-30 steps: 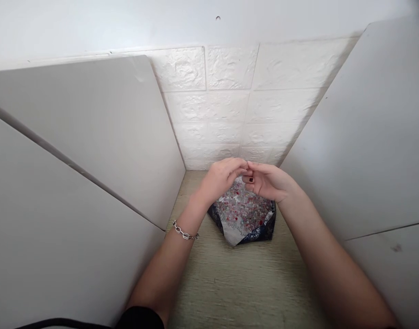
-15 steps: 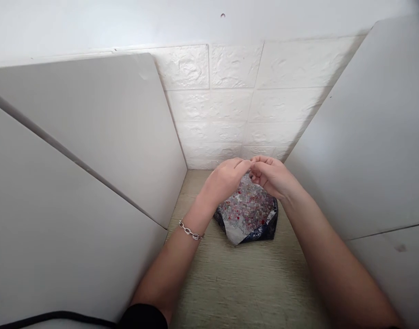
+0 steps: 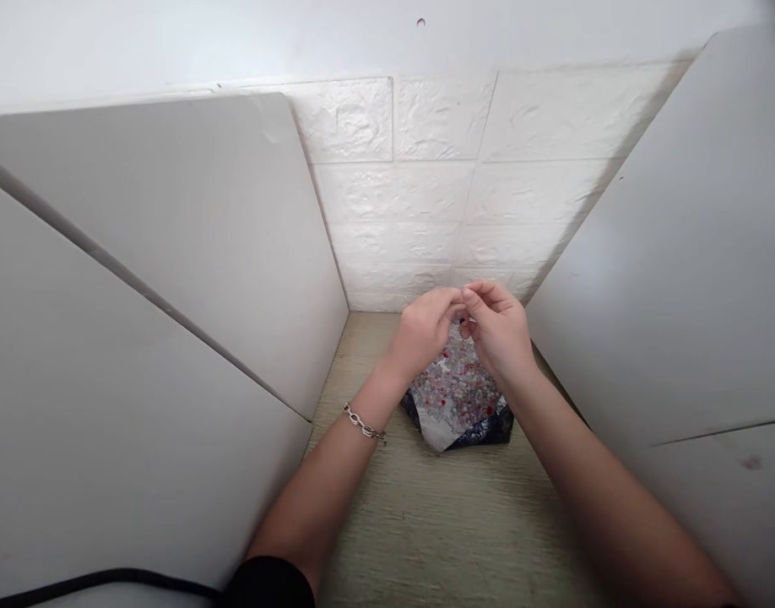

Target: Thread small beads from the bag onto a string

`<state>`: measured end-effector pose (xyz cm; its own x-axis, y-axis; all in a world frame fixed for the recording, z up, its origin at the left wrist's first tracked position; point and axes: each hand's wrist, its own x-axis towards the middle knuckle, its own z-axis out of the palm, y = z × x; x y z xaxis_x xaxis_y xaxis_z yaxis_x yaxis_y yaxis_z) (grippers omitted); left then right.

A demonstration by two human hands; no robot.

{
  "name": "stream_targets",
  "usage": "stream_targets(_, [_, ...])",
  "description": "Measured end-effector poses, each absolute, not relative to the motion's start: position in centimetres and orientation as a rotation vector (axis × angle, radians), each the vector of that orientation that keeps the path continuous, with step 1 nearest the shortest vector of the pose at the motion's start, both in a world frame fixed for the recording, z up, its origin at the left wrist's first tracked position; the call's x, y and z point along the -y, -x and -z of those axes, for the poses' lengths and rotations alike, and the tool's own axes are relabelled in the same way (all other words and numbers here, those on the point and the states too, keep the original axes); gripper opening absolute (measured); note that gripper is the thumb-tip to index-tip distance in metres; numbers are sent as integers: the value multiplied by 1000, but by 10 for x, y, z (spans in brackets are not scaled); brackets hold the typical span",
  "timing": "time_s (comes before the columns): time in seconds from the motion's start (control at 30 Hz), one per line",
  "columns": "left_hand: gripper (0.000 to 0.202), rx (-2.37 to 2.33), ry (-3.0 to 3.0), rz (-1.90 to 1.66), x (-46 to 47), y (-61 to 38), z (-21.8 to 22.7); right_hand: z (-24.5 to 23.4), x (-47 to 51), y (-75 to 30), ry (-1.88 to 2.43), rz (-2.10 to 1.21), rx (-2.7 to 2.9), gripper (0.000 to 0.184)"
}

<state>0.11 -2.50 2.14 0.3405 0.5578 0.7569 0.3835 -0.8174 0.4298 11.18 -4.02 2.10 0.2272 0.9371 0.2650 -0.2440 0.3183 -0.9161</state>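
Two bare hands near frame center, fingertips meeting. Left hand (image 3: 425, 328): fingers bent and close together; right hand (image 3: 500, 329): thumb and forefinger pinched narrow. Cannot tell whether anything tiny sits between them. Just below in frame, small clear, pink and red beads (image 3: 447, 388) spread on pale sheet with dark blue wrapping (image 3: 489, 429), on greenish wood-grain tabletop (image 3: 431, 523). Silver chain bracelet (image 3: 365, 427) on left wrist. White brick-pattern wall (image 3: 393, 198), upper center.
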Motion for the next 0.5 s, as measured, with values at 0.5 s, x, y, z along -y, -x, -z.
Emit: stream_targets(0.5, [11, -318, -1567, -1060, 35, 8, -52, -42, 48, -138, 539, -1210, 1345, 5])
